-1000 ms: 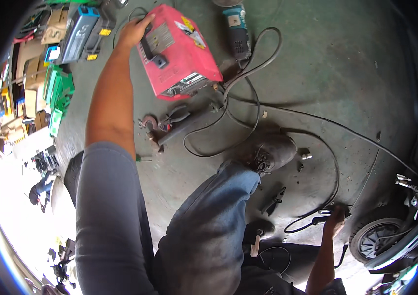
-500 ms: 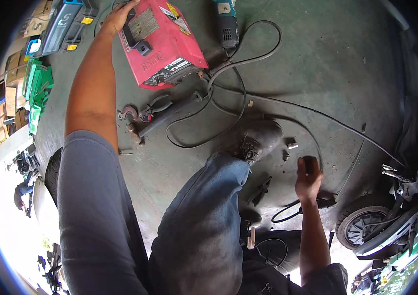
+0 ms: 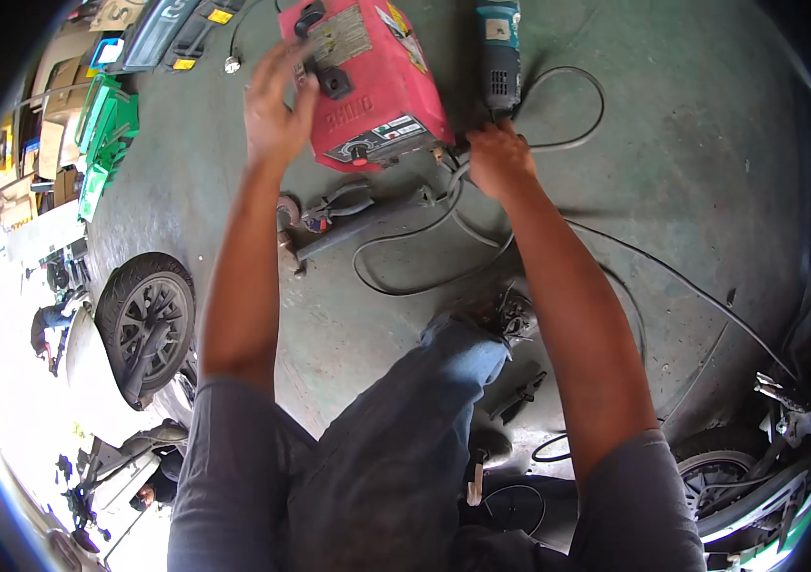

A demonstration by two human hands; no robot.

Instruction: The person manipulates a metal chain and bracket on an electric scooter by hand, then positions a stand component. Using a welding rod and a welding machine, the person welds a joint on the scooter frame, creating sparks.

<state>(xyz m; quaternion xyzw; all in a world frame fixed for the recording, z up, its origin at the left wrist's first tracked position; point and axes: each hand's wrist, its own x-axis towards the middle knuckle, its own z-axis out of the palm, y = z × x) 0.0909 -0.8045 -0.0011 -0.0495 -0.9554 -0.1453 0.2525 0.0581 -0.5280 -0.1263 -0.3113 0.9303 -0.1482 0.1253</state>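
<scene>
1. A scuffed green-grey floor [image 3: 672, 143] lies under everything, stretching away to the right of the right grip [image 3: 501, 160].
2. Well left of the left grip [image 3: 279, 112] sit cardboard boxes [image 3: 62, 91] and green plastic pieces [image 3: 112, 119]; below it stands a spoked wheel [image 3: 150, 324].
3. A red boxy machine [image 3: 391, 91] is just right of the left grip, above and left of the right grip.
4. A blue-and-black power tool [image 3: 501, 57] lies just beyond the right grip; a black cable [image 3: 558, 147] loops around that grip.
5. Left arm: reaching forward, fingers apart beside the machine's black handle [image 3: 334, 84]; contact cannot be told.
6. Right arm: slanting forward and inward, back of the hand up, fingers bent over the cable; whether they clamp it cannot be told.
</scene>
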